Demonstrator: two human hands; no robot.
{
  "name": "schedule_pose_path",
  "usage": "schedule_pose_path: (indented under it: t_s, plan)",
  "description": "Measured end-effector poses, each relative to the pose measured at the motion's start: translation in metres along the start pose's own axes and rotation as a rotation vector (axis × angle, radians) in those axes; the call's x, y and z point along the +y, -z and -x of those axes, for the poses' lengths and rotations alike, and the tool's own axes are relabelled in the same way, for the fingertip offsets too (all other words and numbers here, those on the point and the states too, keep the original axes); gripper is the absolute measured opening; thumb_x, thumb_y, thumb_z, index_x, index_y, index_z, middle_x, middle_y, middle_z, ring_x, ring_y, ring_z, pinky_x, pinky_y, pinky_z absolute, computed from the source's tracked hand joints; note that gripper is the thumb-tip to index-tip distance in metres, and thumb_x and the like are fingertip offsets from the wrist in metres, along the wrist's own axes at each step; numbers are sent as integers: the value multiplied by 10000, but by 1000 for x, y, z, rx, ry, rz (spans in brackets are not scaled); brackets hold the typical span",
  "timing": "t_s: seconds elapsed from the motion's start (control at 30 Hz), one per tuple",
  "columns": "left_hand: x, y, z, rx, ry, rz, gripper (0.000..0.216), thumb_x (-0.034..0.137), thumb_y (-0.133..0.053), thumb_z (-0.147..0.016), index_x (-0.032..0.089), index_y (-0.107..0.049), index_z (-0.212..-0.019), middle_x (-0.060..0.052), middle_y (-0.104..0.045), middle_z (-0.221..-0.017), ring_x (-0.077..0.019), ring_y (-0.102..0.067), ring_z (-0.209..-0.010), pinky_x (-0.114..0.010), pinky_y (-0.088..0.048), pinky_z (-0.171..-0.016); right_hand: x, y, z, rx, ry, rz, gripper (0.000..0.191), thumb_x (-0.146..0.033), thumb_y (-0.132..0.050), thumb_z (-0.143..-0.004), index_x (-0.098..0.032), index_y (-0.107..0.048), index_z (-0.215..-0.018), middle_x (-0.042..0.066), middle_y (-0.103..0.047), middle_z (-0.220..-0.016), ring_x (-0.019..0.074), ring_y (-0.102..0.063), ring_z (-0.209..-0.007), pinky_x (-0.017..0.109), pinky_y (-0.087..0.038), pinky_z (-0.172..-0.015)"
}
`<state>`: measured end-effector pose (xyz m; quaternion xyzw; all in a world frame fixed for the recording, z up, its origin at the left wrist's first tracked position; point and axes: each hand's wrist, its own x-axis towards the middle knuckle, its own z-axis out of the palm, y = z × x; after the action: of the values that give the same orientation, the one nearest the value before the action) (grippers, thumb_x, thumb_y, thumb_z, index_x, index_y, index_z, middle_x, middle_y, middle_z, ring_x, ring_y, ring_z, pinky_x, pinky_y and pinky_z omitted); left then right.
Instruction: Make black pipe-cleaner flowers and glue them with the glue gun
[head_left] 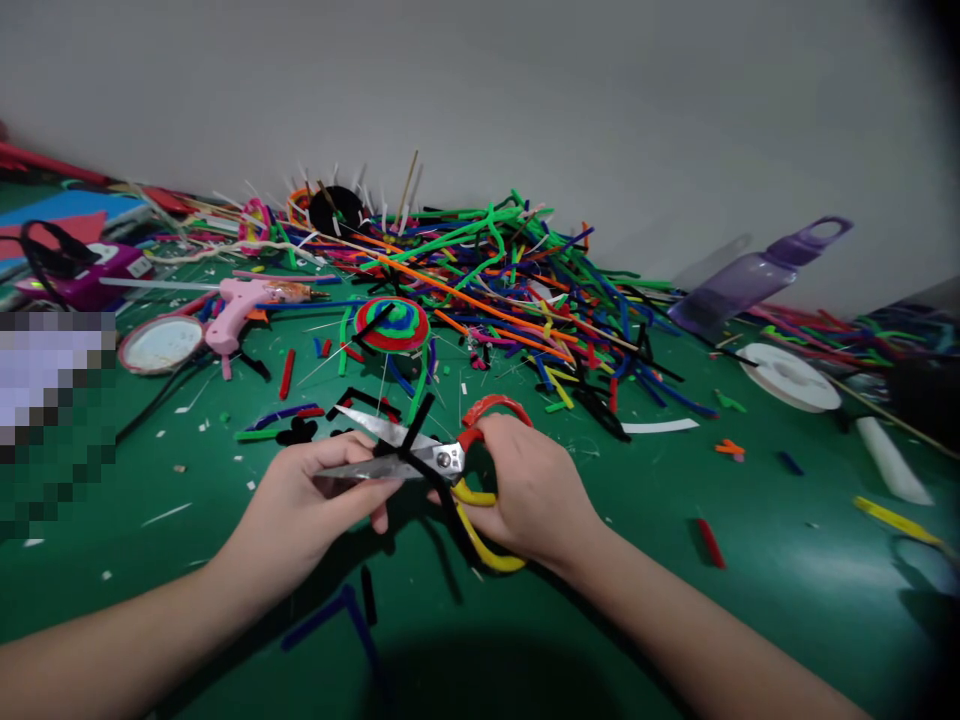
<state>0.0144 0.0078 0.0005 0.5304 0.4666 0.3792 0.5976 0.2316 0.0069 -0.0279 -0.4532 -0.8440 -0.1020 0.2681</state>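
Note:
My right hand (534, 492) is closed round the red and yellow handles of a pair of scissors (420, 456), whose steel blades stand apart and point left. A black pipe cleaner (414, 420) crosses between the blades, running from upper right down past the handles. My left hand (311, 500) pinches it just under the blades, fingers pressed together. Both hands hover over the green table (750, 560). A coiled disc of red, green and blue pipe cleaners (391, 324) lies just beyond the scissors.
A big heap of coloured pipe cleaners (525, 290) covers the back. A pink glue gun (247, 300) and a round lid (160, 344) lie at left. A purple bottle (757, 275), a white spool (789, 376) and a white stick (892, 462) are at right.

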Motion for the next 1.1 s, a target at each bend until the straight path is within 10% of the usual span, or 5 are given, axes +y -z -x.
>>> schedule_pose_path:
  t_s: [0.7,0.87,1.0,1.1]
  plan:
    - [-14,3,-2,-67,116,86,270,410,-637,-847,222,-504,-705,49,-591,-456,-114,-500,-519,-252,-409,-662,4,9,-1,132,85,173,528,-553,-481,-946,-197,-505,-557,-28,-459,-392,108,-443,-343,272,-251,-415]
    - [-10,3,-2,-99,63,-15,265,387,-605,-852,228,-454,-702,54,-575,-490,-109,-518,-482,-241,-393,-572,12,5,-1,152,-195,-47,476,-566,-509,-920,-201,-516,-615,-49,-461,-400,87,-415,-330,231,-291,-393]
    - [-10,10,1,-68,-151,-363,164,360,-502,-917,232,-511,-815,36,-595,-601,-137,-574,-547,-257,-414,-556,18,0,-1,162,-419,-205,473,-598,-544,-870,-214,-494,-600,-53,-464,-425,85,-403,-361,214,-334,-400]
    - [-15,16,2,-22,-589,-769,93,225,-520,-909,231,-552,-822,17,-643,-753,-134,-584,-657,-266,-421,-644,21,-1,-2,180,-475,-242,467,-576,-557,-856,-218,-462,-571,-58,-427,-425,82,-354,-372,218,-312,-390]
